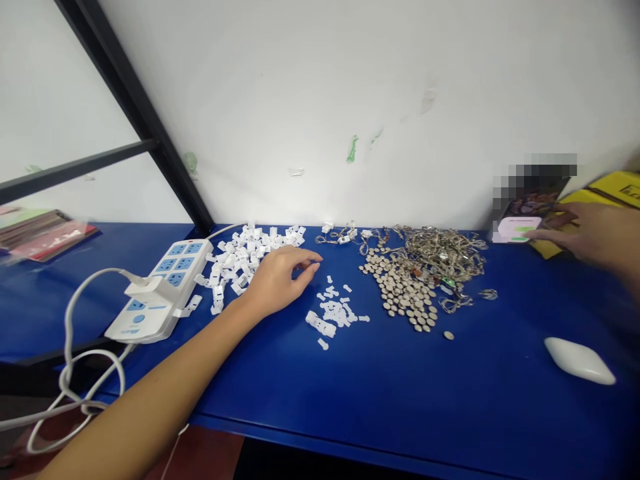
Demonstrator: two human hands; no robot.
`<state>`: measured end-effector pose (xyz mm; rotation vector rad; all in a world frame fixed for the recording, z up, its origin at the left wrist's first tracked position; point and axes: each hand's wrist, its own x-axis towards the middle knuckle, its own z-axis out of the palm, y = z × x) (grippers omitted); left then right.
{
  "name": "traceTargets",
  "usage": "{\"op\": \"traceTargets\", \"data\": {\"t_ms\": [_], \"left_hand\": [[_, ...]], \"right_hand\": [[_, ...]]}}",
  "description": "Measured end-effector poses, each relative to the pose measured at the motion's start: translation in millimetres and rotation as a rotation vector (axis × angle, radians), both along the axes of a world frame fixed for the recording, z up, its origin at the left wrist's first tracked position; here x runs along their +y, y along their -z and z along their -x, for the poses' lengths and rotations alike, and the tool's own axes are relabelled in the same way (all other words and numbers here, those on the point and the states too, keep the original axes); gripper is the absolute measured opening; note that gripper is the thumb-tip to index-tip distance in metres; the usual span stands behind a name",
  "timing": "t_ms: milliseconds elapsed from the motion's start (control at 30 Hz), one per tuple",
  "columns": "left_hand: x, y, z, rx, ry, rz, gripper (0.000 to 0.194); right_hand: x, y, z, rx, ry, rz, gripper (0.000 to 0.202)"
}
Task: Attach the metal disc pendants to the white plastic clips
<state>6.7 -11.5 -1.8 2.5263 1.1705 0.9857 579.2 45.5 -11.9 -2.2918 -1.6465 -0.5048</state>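
My left hand [284, 277] rests between a pile of white plastic clips [240, 257] and a small heap of white paper-like tabs [339, 311]; its thumb and fingertips curve toward each other with a gap and nothing between them. A white clip piece [321, 325] lies beside the tabs. At the far right my right hand [575, 230] reaches to a dark phone [531, 207] leaning by the wall, its fingers spread at the lit screen. Round silver button cells [407, 293] lie right of the middle, below a tangle of wires [440, 250].
A white power strip [165, 287] with a plug and looped cable [70, 347] is at the left. Yellow boxes [617, 190] stand behind my right hand. A white rounded object [580, 361] lies at the right on the blue table [400, 393]. A black frame post [150, 127] rises at the left.
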Motion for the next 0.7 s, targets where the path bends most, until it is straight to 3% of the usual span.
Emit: {"op": "traceTargets", "data": {"t_ms": [100, 333, 567, 700], "left_hand": [[-1.0, -0.1, -0.7, 0.008, -0.001, 0.009, 0.023], [-2.4, -2.2, -1.9, 0.010, 0.016, 0.015, 0.023], [-1.8, -2.5, -1.7, 0.006, 0.022, -0.001, 0.023], [-1.5, -2.6, -0.9, 0.014, 0.022, -0.007, 0.023]], "right_hand": [[0.6, -2.1, 2.4, -0.028, 0.110, 0.042, 0.057], [-1.6, 0.1, 21.7, -0.005, 0.233, -0.054, 0.057], [-3.9, -8.6, 17.8, -0.023, 0.198, 0.075, 0.056], [-4.4, -8.3, 11.9, -0.011, 0.190, 0.064, 0.049]]}}
